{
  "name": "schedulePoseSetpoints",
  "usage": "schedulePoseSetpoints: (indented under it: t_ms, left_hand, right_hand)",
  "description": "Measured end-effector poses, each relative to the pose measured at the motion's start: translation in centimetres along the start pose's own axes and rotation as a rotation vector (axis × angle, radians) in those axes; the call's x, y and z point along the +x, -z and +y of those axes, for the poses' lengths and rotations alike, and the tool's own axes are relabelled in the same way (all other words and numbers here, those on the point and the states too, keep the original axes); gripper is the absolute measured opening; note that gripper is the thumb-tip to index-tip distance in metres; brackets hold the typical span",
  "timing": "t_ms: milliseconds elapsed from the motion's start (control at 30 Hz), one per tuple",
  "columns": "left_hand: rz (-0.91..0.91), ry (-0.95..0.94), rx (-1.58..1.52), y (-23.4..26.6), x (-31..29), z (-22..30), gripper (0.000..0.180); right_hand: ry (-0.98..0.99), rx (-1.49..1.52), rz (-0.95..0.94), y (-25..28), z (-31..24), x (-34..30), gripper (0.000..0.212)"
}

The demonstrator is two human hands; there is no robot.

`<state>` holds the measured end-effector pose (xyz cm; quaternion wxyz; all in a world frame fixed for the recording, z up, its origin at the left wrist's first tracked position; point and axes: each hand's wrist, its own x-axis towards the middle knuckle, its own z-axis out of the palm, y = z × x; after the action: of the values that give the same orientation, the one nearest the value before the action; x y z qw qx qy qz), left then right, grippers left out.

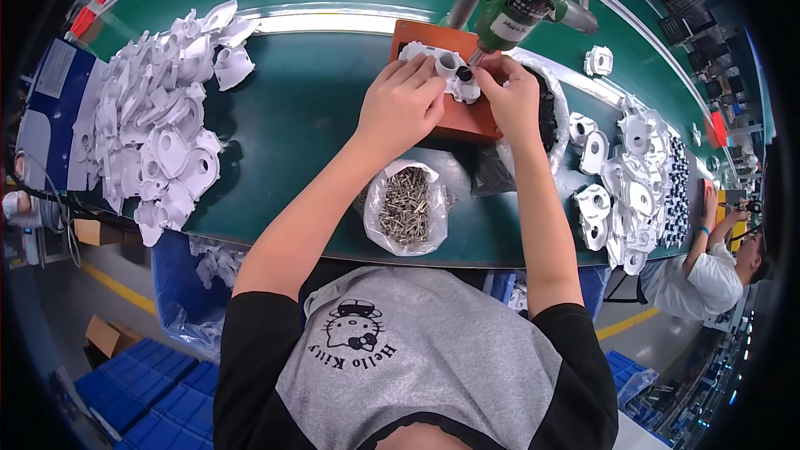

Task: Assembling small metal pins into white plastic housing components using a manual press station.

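Observation:
A white plastic housing (427, 53) with a round collar sits on an orange fixture block (463, 121) under the green head (521, 2) of a bench machine. My left hand (403, 100) lies over the housing's left side, fingers bent onto it, holding it against the block. A round black piece (464, 73) sits in the housing's right part. Close beside it, right under the machine's tip (477, 57), my right hand (512, 98) has thumb and forefinger pinched together. Whatever is between those fingertips is hidden.
A bag of small metal screws (407, 207) stands near the table's front edge. Behind my right wrist is a bag of black parts (546, 108). White plastic parts are heaped at left (158, 129) and right (635, 175). Another person (700, 279) works at far right.

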<state>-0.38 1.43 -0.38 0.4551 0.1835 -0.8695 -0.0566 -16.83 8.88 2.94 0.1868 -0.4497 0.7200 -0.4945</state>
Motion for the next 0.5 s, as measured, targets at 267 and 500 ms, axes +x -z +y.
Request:
schedulePoseSetpoints:
  t_ms: [267,500]
  left_hand:
    - [-0.007,-0.001,0.012,0.1,0.1,0.0,0.009]
    - [-0.007,0.005,0.006,-0.1,0.1,0.1,0.009]
  right_hand:
    - [0.072,-0.016,-0.031,0.2,0.3,0.1,0.018]
    - [0.439,-0.255,0.002,0.2,1.2,-1.4,0.020]
